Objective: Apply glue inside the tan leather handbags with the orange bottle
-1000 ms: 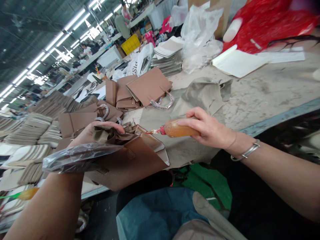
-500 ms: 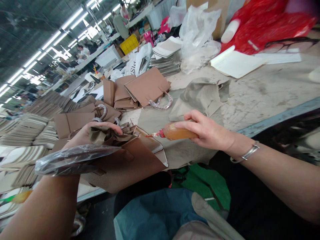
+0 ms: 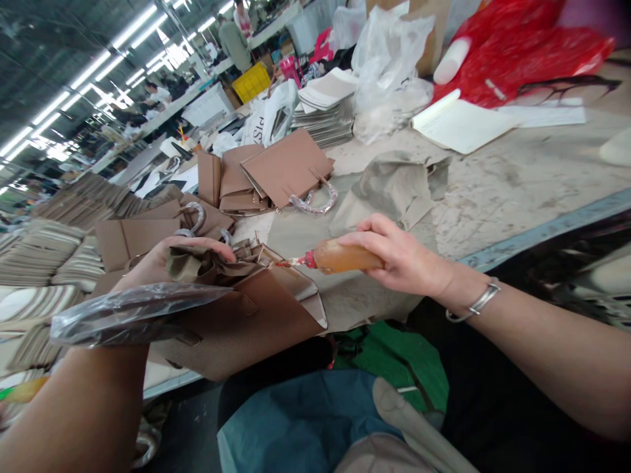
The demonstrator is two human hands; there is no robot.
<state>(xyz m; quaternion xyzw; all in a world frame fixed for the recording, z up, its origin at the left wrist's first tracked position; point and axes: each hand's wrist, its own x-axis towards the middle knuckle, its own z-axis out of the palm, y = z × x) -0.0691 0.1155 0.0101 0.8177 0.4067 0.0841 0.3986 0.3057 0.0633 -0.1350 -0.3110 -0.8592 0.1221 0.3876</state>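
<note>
My right hand [image 3: 394, 256] is wrapped round a glue bottle [image 3: 340, 257] of amber colour with a red, crusted nozzle. The nozzle tip points left at the open top edge of a brown handbag [image 3: 266, 322]; whether it touches cannot be made out. At the bag's mouth my left hand [image 3: 162, 259] has its fingers closed over crumpled olive-brown lining [image 3: 197, 263]. A plastic-wrapped handle [image 3: 138, 312] of the bag lies across my left wrist. The bag rests tilted at the table's front edge, its inside mostly hidden.
Finished-looking brown bags [image 3: 290, 167] with wrapped handles lie behind. Stacked panels [image 3: 39, 256] fill the left side. Grey-green cloth [image 3: 389, 187] covers the middle of the table. Farther back are an open notebook [image 3: 468, 125], glasses [image 3: 566, 85] and a red plastic bag [image 3: 522, 52].
The whole view has shifted slightly, so the scene sits a little farther left. Both hands keep their grips, and the bottle's nozzle stays at the bag's edge.
</note>
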